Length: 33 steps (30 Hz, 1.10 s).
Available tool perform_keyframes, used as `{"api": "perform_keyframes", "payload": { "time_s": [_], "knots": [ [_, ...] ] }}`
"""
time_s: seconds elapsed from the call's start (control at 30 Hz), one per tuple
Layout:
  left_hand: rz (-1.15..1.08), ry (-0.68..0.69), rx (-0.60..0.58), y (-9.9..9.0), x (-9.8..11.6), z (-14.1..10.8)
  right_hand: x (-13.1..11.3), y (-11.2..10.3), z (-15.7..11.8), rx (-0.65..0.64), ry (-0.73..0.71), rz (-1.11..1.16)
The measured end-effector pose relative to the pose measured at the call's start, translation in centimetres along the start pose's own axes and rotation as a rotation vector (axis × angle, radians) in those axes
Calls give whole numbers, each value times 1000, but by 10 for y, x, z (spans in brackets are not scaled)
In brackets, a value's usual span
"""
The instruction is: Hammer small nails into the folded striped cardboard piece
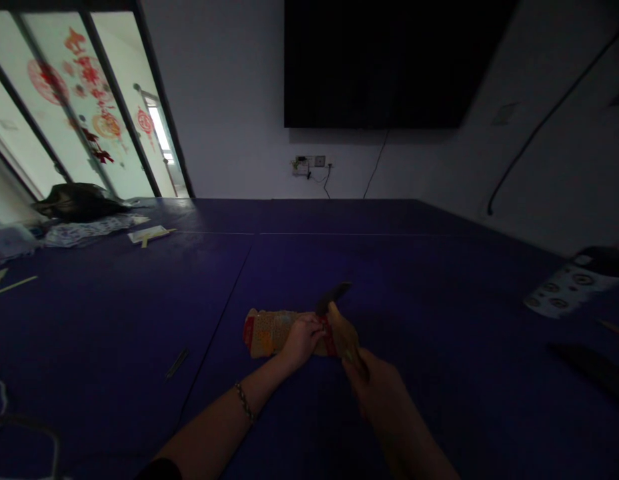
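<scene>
A flattened brown cardboard piece point(269, 333) with red ends lies on the dark blue surface point(369, 253). My left hand point(303, 339) rests on its right half, fingers pressed together near the red part; whatever they pinch is too small to make out. My right hand point(377, 380) is wrapped round the handle of a hammer point(345, 333). The dark hammer head sits just above the red right end of the cardboard, close to my left fingertips. Whether it touches the cardboard cannot be told in the dim light.
A thin metal tool point(177, 364) lies at the left. Further back are a white tray point(148, 234), packets point(87, 230) and a black bag point(79, 202). A patterned cylinder point(572, 287) and a dark flat object point(589, 367) are at the right.
</scene>
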<state>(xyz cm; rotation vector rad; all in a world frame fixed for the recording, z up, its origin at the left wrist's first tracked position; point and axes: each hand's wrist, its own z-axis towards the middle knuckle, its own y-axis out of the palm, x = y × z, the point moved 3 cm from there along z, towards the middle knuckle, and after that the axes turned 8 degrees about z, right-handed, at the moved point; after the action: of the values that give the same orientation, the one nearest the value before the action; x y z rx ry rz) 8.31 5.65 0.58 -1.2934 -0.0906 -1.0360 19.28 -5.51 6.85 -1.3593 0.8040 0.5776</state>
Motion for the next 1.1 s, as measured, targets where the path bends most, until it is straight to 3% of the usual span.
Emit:
{"api": "perform_keyframes", "payload": {
  "time_s": [0.13,0.37,0.53,0.73,1.1],
  "knots": [
    [-9,20,3,-1,2,-1,1,8,-5,2,-61,-128],
    [2,-6,22,2,0,-1,-3,1,-9,46,-101,-199],
    [-6,-10,18,5,-1,0,-1,3,-12,-27,-37,-241],
    [7,-34,21,6,-4,1,-3,3,-17,16,-16,-268],
    [15,-37,20,4,-3,0,-5,2,-15,-20,-14,-328]
  ]
}}
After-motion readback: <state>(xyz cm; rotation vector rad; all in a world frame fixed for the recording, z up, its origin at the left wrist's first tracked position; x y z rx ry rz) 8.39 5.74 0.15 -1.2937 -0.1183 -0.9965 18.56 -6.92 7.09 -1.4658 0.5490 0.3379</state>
